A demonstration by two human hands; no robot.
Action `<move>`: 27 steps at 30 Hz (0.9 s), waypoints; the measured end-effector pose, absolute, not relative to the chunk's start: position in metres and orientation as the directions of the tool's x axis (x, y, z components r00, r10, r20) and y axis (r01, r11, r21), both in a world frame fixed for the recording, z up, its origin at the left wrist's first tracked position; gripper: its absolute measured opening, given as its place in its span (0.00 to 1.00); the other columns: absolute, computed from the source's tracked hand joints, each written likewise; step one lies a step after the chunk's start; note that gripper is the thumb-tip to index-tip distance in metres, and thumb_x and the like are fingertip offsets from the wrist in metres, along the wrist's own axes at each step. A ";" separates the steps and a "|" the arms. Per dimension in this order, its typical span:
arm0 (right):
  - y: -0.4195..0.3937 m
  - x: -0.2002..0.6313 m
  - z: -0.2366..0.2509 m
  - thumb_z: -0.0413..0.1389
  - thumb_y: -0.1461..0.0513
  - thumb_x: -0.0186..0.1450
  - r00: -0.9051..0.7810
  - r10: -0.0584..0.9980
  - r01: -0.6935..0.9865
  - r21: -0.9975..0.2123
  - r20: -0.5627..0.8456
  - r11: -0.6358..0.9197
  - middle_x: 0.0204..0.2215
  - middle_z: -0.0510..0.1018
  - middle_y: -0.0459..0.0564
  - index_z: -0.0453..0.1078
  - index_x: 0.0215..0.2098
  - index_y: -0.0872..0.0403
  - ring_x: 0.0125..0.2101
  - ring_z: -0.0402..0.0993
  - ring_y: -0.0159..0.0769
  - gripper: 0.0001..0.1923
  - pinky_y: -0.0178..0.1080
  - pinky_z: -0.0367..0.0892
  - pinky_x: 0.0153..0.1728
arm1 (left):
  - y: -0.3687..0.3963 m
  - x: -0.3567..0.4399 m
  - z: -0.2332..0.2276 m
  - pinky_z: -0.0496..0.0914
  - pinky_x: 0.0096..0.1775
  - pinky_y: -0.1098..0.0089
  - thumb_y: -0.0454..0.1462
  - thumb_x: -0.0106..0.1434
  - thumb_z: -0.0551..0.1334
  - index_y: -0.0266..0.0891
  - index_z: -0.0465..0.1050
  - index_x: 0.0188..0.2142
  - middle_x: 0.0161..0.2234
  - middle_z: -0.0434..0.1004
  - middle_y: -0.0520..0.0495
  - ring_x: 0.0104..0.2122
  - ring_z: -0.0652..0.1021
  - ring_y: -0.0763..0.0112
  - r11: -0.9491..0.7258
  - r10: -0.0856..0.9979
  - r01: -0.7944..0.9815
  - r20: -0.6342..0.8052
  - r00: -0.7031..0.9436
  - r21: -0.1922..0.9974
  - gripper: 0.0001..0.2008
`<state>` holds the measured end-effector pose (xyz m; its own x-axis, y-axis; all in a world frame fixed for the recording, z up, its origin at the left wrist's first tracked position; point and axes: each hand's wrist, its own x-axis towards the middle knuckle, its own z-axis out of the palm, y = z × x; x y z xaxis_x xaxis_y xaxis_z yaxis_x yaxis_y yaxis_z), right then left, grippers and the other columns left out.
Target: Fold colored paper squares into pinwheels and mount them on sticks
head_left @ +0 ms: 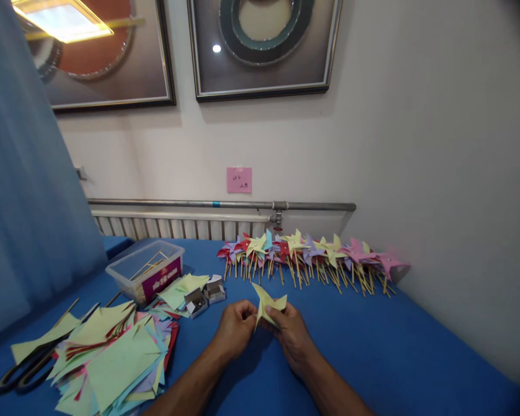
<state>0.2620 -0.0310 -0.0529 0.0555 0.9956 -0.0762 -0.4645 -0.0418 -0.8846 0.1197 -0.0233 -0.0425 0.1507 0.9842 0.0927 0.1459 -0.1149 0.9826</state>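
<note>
Both my left hand (234, 329) and right hand (288, 334) pinch a yellow paper pinwheel (267, 305) at near centre, while the clear tub (145, 270) far left holds sticks (149, 265), its label unreadable.

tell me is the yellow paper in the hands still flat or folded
Folded: the yellow paper between the left hand and right hand has its corners bent inward, with points sticking out like a pinwheel.
</note>
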 end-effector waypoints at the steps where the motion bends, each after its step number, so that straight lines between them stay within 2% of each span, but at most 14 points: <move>1: -0.031 0.262 -0.053 0.71 0.56 0.49 0.063 0.995 -0.457 -0.889 -0.079 -0.042 0.29 0.80 0.47 0.73 0.35 0.54 0.31 0.77 0.38 0.19 0.39 0.73 0.35 | -0.024 0.120 -0.041 0.53 0.22 0.73 0.44 0.51 0.61 0.39 0.68 0.23 0.16 0.61 0.57 0.18 0.59 0.78 -0.110 0.984 0.149 0.086 0.157 0.983 0.11; 5: -0.029 0.265 -0.049 0.70 0.57 0.48 0.104 0.991 -0.415 -0.909 -0.088 -0.037 0.29 0.81 0.46 0.73 0.35 0.53 0.29 0.77 0.38 0.19 0.36 0.71 0.31 | -0.024 0.119 -0.038 0.54 0.21 0.73 0.44 0.50 0.60 0.39 0.69 0.24 0.16 0.64 0.56 0.16 0.63 0.77 -0.061 0.978 0.150 0.029 0.204 0.987 0.10; 9: -0.029 0.268 -0.043 0.69 0.58 0.48 0.152 0.983 -0.379 -0.925 -0.102 -0.038 0.29 0.81 0.46 0.73 0.35 0.54 0.28 0.77 0.38 0.18 0.36 0.70 0.29 | -0.024 0.117 -0.038 0.53 0.21 0.73 0.43 0.48 0.61 0.40 0.67 0.20 0.14 0.62 0.57 0.15 0.60 0.78 -0.013 0.973 0.122 -0.016 0.231 0.992 0.09; 15: -0.031 0.269 -0.038 0.70 0.57 0.48 0.091 0.993 -0.344 -0.938 -0.077 -0.042 0.32 0.83 0.51 0.74 0.34 0.55 0.31 0.80 0.40 0.18 0.36 0.71 0.30 | -0.024 0.113 -0.039 0.54 0.22 0.73 0.43 0.46 0.66 0.40 0.66 0.19 0.15 0.64 0.57 0.16 0.61 0.79 0.010 0.958 0.096 -0.037 0.285 0.995 0.12; 19: -0.031 0.272 -0.034 0.70 0.51 0.51 0.094 0.994 -0.368 -0.930 -0.054 -0.016 0.33 0.82 0.50 0.73 0.36 0.55 0.31 0.79 0.38 0.21 0.37 0.72 0.33 | -0.022 0.112 -0.037 0.52 0.20 0.73 0.45 0.46 0.68 0.40 0.65 0.19 0.13 0.63 0.57 0.14 0.59 0.80 0.066 0.965 0.037 -0.074 0.251 0.997 0.15; 22: -0.028 0.273 -0.036 0.68 0.47 0.52 0.172 0.984 -0.383 -0.924 -0.056 0.015 0.36 0.82 0.50 0.72 0.36 0.54 0.31 0.79 0.37 0.23 0.38 0.72 0.33 | -0.020 0.111 -0.035 0.53 0.20 0.74 0.46 0.44 0.69 0.39 0.65 0.19 0.13 0.64 0.56 0.13 0.61 0.80 0.081 0.979 -0.031 -0.073 0.193 0.996 0.17; 25: -0.026 0.270 -0.043 0.66 0.45 0.53 0.218 0.975 -0.296 -0.955 -0.054 0.013 0.29 0.80 0.47 0.70 0.33 0.52 0.23 0.74 0.33 0.22 0.35 0.66 0.25 | -0.019 0.109 -0.033 0.55 0.19 0.74 0.47 0.44 0.71 0.39 0.66 0.21 0.13 0.65 0.56 0.13 0.64 0.78 0.089 0.988 -0.112 -0.074 0.135 0.990 0.18; 27: -0.029 0.265 -0.049 0.62 0.45 0.56 0.161 0.987 -0.160 -0.987 -0.012 0.014 0.22 0.75 0.43 0.69 0.29 0.52 0.18 0.67 0.30 0.19 0.34 0.59 0.20 | -0.018 0.107 -0.031 0.57 0.20 0.74 0.47 0.43 0.72 0.38 0.67 0.21 0.14 0.67 0.55 0.14 0.65 0.78 0.089 0.992 -0.148 -0.074 0.104 0.985 0.18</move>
<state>0.2649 -0.0289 -0.0489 0.1606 0.9870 -0.0119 -0.1603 0.0142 -0.9870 0.1074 -0.0184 -0.0309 0.1043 0.9918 -0.0739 -0.1485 0.0890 0.9849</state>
